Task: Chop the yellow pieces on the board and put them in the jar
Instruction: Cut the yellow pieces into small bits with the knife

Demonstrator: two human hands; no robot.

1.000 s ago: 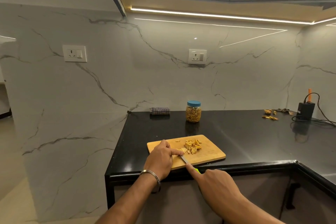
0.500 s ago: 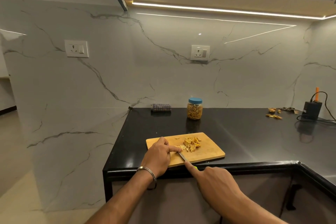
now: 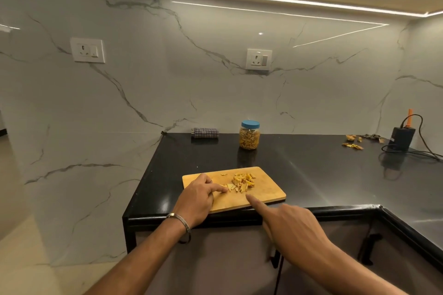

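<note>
- Left hand (image 3: 196, 199): fingers curled on the wooden cutting board (image 3: 268, 193), index tip touching the yellow pieces (image 3: 242, 182).
- Right hand (image 3: 291, 227): index finger extended over the board's near edge; whether it holds anything cannot be told.
- Board: at the black countertop (image 3: 323, 175) front edge.
- Jar (image 3: 249, 135): blue-lidded, upright, well behind the board, bare counter between.

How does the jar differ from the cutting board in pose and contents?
The jar stands upright at the back of the counter, capped in blue; the cutting board lies flat at the front edge. The jar is packed with yellow pieces; the board bears a small loose pile. Both hold similar yellow pieces.
</note>
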